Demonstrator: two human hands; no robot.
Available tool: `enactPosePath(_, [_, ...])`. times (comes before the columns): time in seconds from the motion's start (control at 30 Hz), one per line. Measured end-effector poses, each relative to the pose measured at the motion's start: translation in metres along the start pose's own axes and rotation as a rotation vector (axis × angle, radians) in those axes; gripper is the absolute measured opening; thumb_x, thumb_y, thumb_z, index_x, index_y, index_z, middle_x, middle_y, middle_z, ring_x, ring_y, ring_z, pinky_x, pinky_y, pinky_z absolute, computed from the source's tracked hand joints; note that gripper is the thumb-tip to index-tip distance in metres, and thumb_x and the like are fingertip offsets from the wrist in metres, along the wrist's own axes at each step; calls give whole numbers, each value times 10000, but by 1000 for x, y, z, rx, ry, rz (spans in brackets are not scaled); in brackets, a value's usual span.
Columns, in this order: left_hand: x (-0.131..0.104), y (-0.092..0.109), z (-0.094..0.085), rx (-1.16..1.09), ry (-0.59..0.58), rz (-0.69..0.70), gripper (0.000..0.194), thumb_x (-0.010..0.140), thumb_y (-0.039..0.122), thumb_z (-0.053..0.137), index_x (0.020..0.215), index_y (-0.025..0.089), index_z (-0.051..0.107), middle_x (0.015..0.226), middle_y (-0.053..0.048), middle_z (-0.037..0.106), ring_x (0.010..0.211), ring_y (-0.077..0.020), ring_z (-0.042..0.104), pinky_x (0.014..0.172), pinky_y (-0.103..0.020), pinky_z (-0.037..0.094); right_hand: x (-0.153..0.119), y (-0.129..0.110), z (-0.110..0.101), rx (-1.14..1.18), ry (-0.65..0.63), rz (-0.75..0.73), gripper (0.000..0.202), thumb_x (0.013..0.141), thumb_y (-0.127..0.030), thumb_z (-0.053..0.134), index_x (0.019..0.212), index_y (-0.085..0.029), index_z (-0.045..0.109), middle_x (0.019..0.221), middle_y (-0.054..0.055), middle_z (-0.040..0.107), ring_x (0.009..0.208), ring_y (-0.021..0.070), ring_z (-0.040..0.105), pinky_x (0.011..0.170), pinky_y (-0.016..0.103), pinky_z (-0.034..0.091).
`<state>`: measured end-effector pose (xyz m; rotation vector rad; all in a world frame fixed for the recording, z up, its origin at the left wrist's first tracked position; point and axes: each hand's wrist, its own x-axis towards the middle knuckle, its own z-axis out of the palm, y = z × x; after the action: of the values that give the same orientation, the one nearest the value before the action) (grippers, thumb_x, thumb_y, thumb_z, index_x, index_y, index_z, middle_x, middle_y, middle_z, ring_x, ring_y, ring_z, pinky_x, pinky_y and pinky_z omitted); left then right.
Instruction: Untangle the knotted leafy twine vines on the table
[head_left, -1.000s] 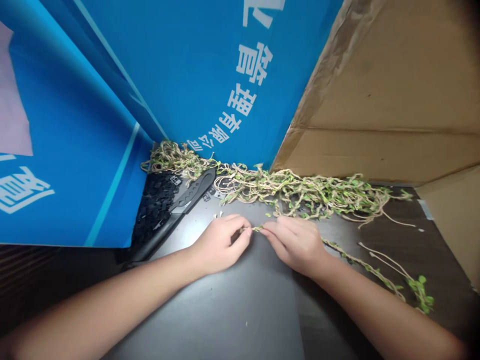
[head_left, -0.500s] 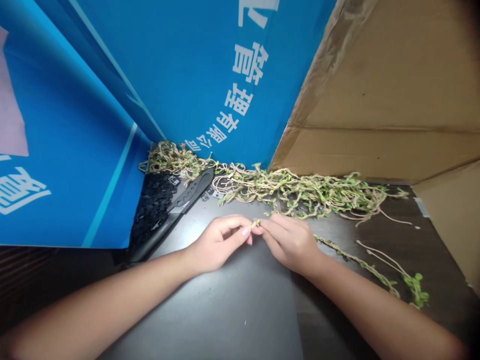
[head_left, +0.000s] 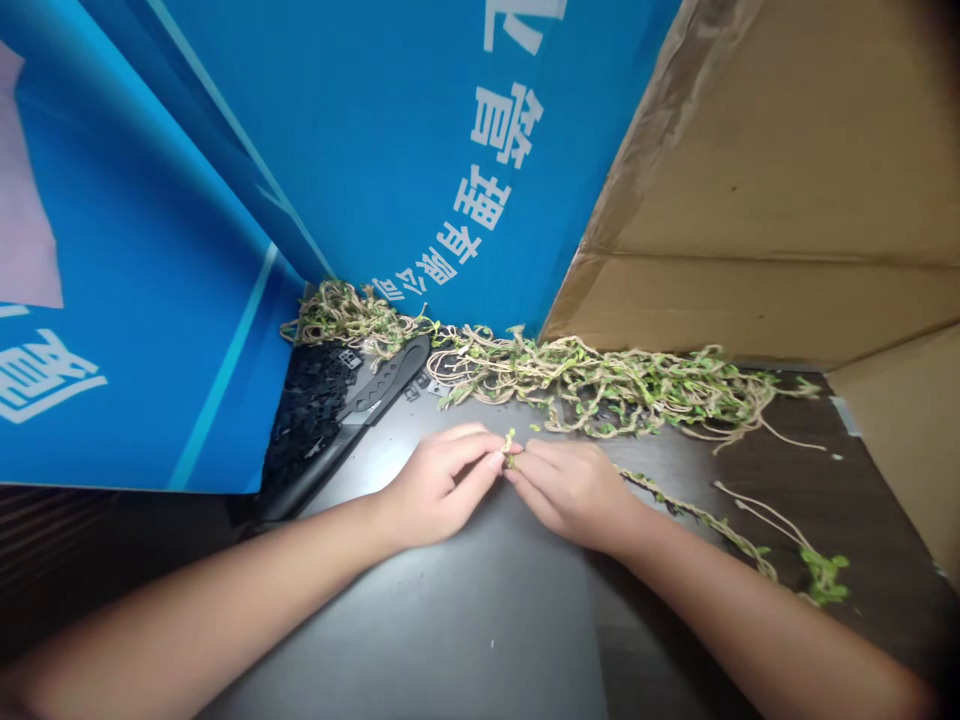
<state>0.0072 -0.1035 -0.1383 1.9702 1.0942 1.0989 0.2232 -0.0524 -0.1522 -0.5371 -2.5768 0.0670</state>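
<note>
My left hand (head_left: pixel 442 485) and my right hand (head_left: pixel 570 490) meet fingertip to fingertip above the grey table. Between them they pinch one end of a leafy twine garland (head_left: pixel 690 508), a tan cord with small green leaves. Its length runs out from under my right hand and trails to the right over the dark wood surface, ending in a green leaf cluster (head_left: pixel 825 577) and loose cord ends partly behind my right forearm. My fingers hide most of the gripped part; a small leafy tip shows above my left thumb.
A long heap of leafy twine garlands (head_left: pixel 622 385) lies along the back, with a bundled clump (head_left: pixel 345 318) at its left end. A black-handled tool (head_left: pixel 375 395) rests beside many small black pieces (head_left: pixel 304 405). Blue printed panels (head_left: pixel 420 130) and a cardboard wall (head_left: pixel 772 200) enclose the back.
My fingertips have shifted slightly on the twine, and a leafy tip now pokes up between them. The trailing garland has been drawn a little to the left.
</note>
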Motion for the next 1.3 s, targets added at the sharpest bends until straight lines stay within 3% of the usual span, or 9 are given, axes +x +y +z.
enactPosePath(0.17, [-4, -1, -1, 125, -46, 100, 171, 994, 143, 513, 1074, 136, 665, 869, -68, 636, 783, -146, 558, 741, -274, 450, 0, -1, 0, 2, -9, -49, 201, 1049, -227, 492, 938, -165, 648, 783, 24, 610, 681, 151, 538, 618, 327, 357])
enactPosePath(0.57, [-4, 0, 1, 445, -89, 105, 191, 930, 167, 494, 1027, 124, 653, 821, -53, 575, 703, -169, 511, 641, -303, 412, -1, -3, -4, -1, 27, -43, 177, 1025, -232, 539, 882, -177, 628, 761, 15, 591, 685, 150, 503, 644, 325, 355])
enactPosePath(0.77, [-5, -3, 3, 353, -41, 101, 133, 942, 179, 559, 1023, 134, 655, 808, -27, 579, 708, -135, 522, 653, -268, 419, -3, -1, -5, 10, 95, -47, 79, 1005, -196, 577, 1045, -165, 638, 808, 28, 622, 725, 161, 506, 688, 310, 382])
enactPosePath(0.97, [-5, -3, 5, 339, -33, 124, 69, 940, 199, 595, 946, 144, 636, 764, -5, 562, 669, -114, 498, 620, -254, 392, -4, 0, -3, -9, 144, -44, 57, 1006, -207, 586, 976, -183, 627, 730, 14, 536, 677, 169, 441, 652, 313, 346])
enactPosePath(1.3, [-5, -1, 4, 238, -70, 87, 130, 932, 180, 582, 806, 156, 561, 718, 12, 515, 640, -95, 458, 603, -238, 359, -2, 2, 0, 129, 73, 13, 79, 1043, -211, 524, 1027, -180, 594, 796, 14, 603, 720, 174, 493, 688, 309, 371])
